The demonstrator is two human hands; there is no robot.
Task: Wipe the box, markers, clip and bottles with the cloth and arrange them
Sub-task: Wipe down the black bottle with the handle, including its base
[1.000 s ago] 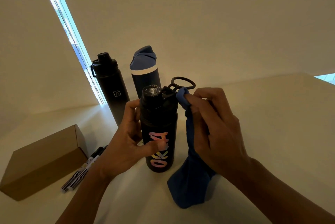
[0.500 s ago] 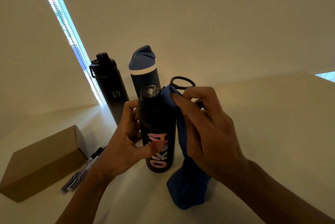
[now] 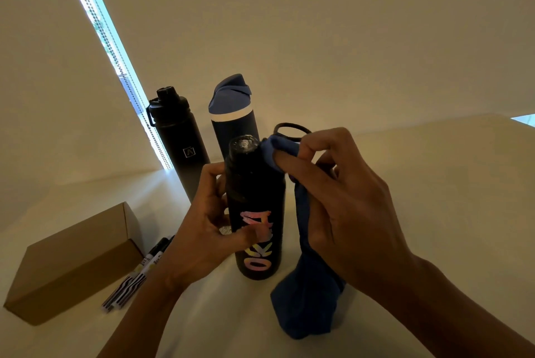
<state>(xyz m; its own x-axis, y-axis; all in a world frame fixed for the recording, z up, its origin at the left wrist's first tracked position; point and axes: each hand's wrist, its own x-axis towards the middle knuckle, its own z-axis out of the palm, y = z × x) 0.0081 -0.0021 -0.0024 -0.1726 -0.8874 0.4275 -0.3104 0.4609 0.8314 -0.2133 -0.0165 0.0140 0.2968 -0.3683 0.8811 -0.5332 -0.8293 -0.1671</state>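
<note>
A black bottle with coloured letters (image 3: 256, 207) stands upright on the white table (image 3: 434, 184). My left hand (image 3: 202, 230) grips its body from the left. My right hand (image 3: 341, 204) pinches a blue cloth (image 3: 307, 299) and presses it against the bottle's cap on the right side; the rest of the cloth hangs down to the table. The cap's loop handle (image 3: 289, 127) sticks out behind my fingers. Behind stand a plain black bottle (image 3: 179, 143) and a navy bottle with a blue lid (image 3: 231, 120). No clip is in view.
A brown cardboard box (image 3: 75, 262) lies at the left. Several markers (image 3: 136, 276) lie beside it, between the box and my left forearm. A bright window strip (image 3: 115, 62) runs behind the bottles, by the wall.
My right hand has slid the cloth from the cap's loop onto the side of the cap, closer to the top. The left hand keeps its grip on the bottle.
</note>
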